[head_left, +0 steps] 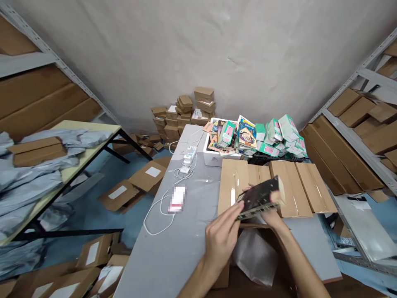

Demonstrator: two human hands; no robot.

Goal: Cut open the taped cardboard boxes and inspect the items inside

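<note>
A thick book with a dark cover [259,195] is held tilted between my two hands, above the flattened-looking brown boxes on the table. My left hand [221,231] grips its near left corner, fingers on the cover. My right hand [271,216] supports it from beneath and the far right side; its fingers are partly hidden by the book. Directly below stands an open cardboard box [223,275] with a translucent plastic wrapping [256,257] in it. Behind the book lie closed cardboard boxes [234,182].
A white bin [214,158] of books and several green-and-pink boxes [288,128] stand at the table's back. A phone [177,199] with a white cable and a power strip [190,155] lie left. Shelves, cartons and a second table [72,169] with grey parcels surround me.
</note>
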